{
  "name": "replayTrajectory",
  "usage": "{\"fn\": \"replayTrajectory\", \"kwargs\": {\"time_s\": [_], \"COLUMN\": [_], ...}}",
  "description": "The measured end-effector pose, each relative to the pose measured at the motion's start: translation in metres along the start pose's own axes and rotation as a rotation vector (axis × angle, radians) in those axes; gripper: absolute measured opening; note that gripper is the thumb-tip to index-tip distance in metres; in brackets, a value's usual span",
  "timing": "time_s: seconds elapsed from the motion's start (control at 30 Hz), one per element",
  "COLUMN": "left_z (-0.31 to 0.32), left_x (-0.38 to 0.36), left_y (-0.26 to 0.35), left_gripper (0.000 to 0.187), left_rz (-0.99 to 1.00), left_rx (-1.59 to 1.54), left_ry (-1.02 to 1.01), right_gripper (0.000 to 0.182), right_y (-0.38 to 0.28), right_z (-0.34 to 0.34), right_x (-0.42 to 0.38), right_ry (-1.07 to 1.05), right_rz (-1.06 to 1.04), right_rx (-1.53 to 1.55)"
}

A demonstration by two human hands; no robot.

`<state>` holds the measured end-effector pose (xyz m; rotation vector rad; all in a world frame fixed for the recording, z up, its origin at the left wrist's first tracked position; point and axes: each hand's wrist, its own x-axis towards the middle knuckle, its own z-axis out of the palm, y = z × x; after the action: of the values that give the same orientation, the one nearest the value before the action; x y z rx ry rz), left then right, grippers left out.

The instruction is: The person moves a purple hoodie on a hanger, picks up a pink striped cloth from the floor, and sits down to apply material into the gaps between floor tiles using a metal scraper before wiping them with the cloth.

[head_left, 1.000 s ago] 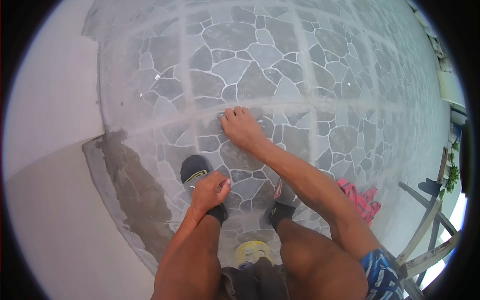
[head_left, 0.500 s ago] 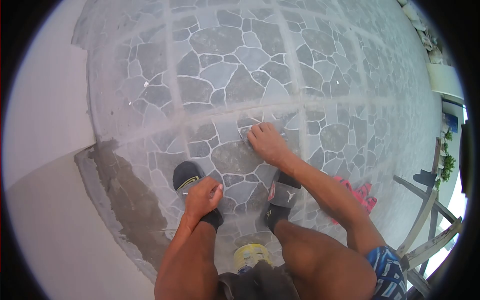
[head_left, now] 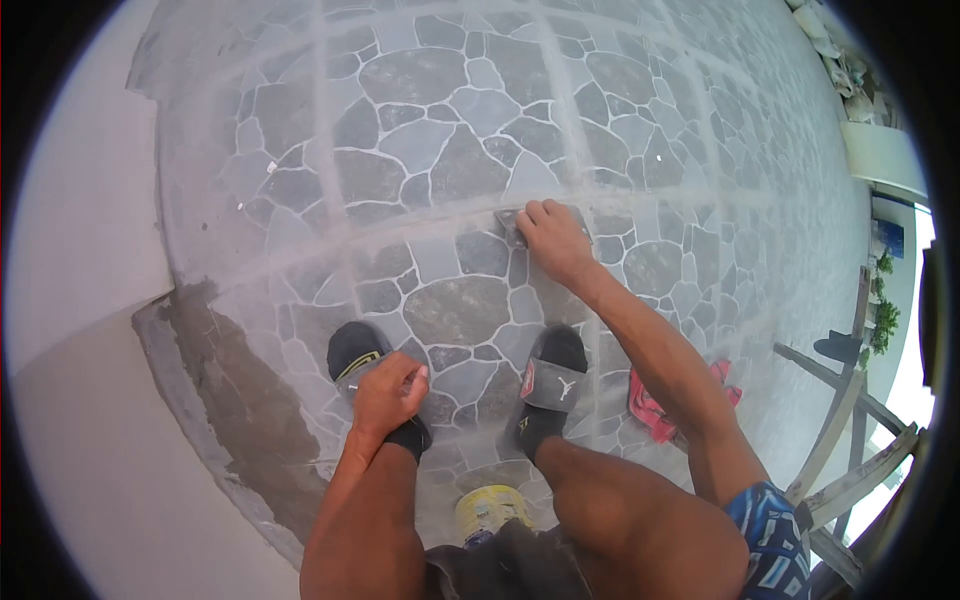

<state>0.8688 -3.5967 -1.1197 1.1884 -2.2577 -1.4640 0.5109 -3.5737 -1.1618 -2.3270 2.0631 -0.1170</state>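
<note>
My right hand point(head_left: 555, 240) reaches forward to the floor, its fingers curled onto a flat grey piece point(head_left: 512, 228) that lies against the stone-patterned floor point(head_left: 458, 310). What the piece is, I cannot make out. My left hand point(head_left: 390, 392) hangs over my left foot, with its fingers curled in; whether anything is inside is hidden. Below the hands are my feet in dark socks and grey slides point(head_left: 552, 386). Pale joint lines run between the irregular grey stones.
Between my legs stands a yellow bucket point(head_left: 490, 508). A pink cloth point(head_left: 652, 408) lies to the right, near a wooden frame point(head_left: 862, 495). White wall point(head_left: 80, 200) borders the left, beside a damp brown strip point(head_left: 235, 390).
My right hand has moved forward and slightly right over the floor, and more of the flat grey piece shows under it. The view has shifted a little; my left hand stays over my foot.
</note>
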Motion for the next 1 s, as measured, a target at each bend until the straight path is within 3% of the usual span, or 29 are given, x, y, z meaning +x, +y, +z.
{"fn": "replayTrajectory", "kwargs": {"time_s": [0.2, 0.33, 0.5, 0.7, 0.87, 1.0], "left_z": [0.001, 0.0, 0.0, 0.001, 0.003, 0.002], "left_x": [0.0, 0.001, 0.001, 0.001, 0.001, 0.0], "left_y": [-0.002, 0.002, 0.0, 0.003, -0.002, 0.003], "left_gripper": [0.006, 0.006, 0.008, 0.008, 0.008, 0.007], "left_rz": [0.012, 0.0, 0.016, 0.005, 0.002, 0.008], "left_rx": [-0.005, 0.029, 0.003, 0.024, 0.015, 0.028], "left_ry": [0.006, -0.008, -0.005, -0.016, -0.006, -0.023], "right_gripper": [0.013, 0.021, 0.022, 0.02, 0.018, 0.017], "right_y": [0.007, 0.036, 0.027, 0.049, 0.039, 0.057], "right_z": [-0.003, -0.004, -0.002, -0.005, -0.01, -0.006], "right_x": [-0.046, -0.02, -0.057, -0.041, -0.056, -0.032], "right_ry": [0.059, -0.068, 0.026, 0.031, 0.075, 0.005], "right_rz": [-0.159, 0.054, -0.094, -0.008, -0.147, 0.018], "right_rx": [0.018, 0.013, 0.046, 0.013, 0.046, 0.029]}}
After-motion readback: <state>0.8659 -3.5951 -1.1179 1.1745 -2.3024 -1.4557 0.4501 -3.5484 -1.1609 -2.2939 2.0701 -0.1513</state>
